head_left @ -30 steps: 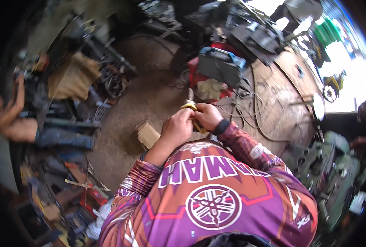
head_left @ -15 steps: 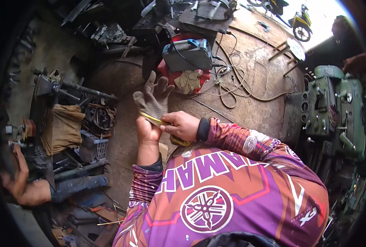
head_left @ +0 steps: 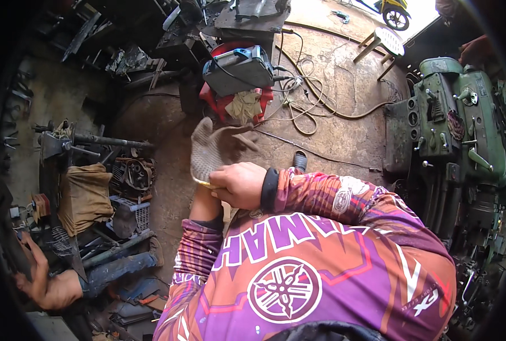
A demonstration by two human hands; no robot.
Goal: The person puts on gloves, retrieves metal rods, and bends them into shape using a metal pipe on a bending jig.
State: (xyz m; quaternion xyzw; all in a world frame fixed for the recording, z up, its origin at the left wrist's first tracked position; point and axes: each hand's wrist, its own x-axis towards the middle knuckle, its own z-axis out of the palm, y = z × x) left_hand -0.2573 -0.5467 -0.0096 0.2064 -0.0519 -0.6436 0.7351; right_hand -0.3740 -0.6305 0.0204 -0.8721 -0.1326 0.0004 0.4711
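My left hand (head_left: pixel 214 149) is inside a grey-brown knitted glove (head_left: pixel 203 161) with a yellow cuff edge. Its fingers are apart and stretched away from me, some smeared by motion. My right hand (head_left: pixel 240 181) pinches the cuff at the left wrist, its fingers closed on the fabric. Just beyond the gloved fingers, a grey and blue box-shaped machine (head_left: pixel 239 75) with cables rests on a red stand (head_left: pixel 212 98). A pale cloth (head_left: pixel 244 107) is tucked below that machine.
Cables (head_left: pixel 312 105) coil over the concrete floor. At right stands a big green lathe-like machine (head_left: pixel 463 136); a white stool (head_left: pixel 388 41) is farther back. A bare-backed person (head_left: pixel 65 288) is low at left, beside a metal stand draped with brown cloth (head_left: pixel 85 196).
The glove sits farther down over my left wrist, its cuff pulled toward me by the right hand. My left fingers have swung to the right. The whole view has shifted slightly.
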